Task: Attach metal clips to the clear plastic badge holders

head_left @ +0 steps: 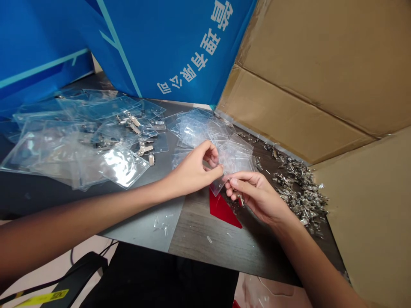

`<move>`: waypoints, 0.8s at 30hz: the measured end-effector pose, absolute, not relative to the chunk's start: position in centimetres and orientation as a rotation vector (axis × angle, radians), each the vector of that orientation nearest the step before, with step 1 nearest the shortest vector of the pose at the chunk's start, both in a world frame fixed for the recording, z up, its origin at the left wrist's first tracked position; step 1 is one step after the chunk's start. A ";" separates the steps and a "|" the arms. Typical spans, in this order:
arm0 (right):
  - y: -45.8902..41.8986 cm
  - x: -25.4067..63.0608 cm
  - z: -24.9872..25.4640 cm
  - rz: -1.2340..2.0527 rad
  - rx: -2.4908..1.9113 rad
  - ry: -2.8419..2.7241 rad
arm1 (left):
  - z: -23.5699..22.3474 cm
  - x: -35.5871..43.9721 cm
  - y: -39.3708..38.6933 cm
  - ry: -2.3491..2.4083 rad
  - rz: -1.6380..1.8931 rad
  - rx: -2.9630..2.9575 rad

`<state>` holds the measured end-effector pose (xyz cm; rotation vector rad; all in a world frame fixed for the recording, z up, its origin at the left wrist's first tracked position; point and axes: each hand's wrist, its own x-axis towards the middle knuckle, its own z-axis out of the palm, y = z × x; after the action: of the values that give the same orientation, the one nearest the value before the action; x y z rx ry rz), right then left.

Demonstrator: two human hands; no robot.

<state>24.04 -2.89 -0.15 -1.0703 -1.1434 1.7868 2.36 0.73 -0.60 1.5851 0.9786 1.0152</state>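
My left hand [195, 169] is closed, thumb and curled fingers around a clear plastic badge holder [215, 188] whose corner with a small round hole points toward me. Right beside it, my right hand [253, 194] pinches a small metal badge clip [240, 200], which hangs partly hidden below its fingers. The fingertips of my right hand are close to the holder's holed end; whether clip and holder are joined I cannot tell. A red flat piece [224, 210] lies on the table under the hands. Behind them spreads a pile of loose clear holders [195, 126].
At left lies a broad heap of clear holders [61, 149], several with metal clips [146, 148] on them. A mound of metal clips [298, 192] sits at right against a cardboard wall [289, 107]. A blue printed panel [154, 38] stands behind. Small clear scraps [209, 239] dot the table [192, 222].
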 end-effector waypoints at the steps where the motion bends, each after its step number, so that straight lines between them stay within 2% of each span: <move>1: -2.9 24.0 -0.1 1.778 -1.071 -1.147 | -0.5 2.3 0.8 0.983 1.017 1.593; 14: -2.8 23.8 -0.1 1.677 -1.147 -1.075 | -0.1 2.5 0.2 1.008 1.004 1.654; 24: -2.8 23.9 -0.5 1.790 -1.102 -1.022 | -0.4 2.6 -0.2 0.947 0.976 1.607</move>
<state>23.91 -2.83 -0.47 -1.1025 -1.0217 1.7897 2.56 -0.18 -0.35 1.6069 0.9468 0.9762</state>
